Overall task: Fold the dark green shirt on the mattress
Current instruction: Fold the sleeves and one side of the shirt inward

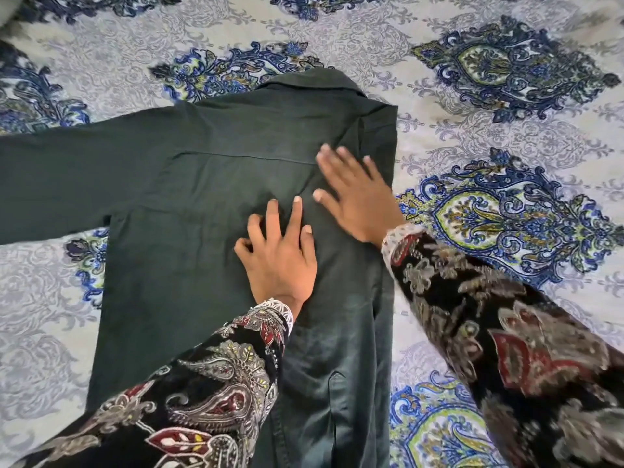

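The dark green shirt (189, 204) lies back-side up on the mattress, collar pointing away from me. Its left sleeve stretches out flat to the left edge of the view. The right side is folded inward, giving a straight edge on the right, with the folded sleeve running down toward me. My left hand (278, 255) rests on the middle of the shirt with spread fingers, the two outer ones slightly bent. My right hand (354, 194) presses flat on the folded right part, fingers straight and apart. Neither hand holds cloth.
The mattress is covered by a grey-white sheet (472, 136) with blue and green paisley medallions, showing on all sides of the shirt. My patterned black, red and silver sleeves (506, 325) cover the lower part of the shirt and the sheet at bottom right.
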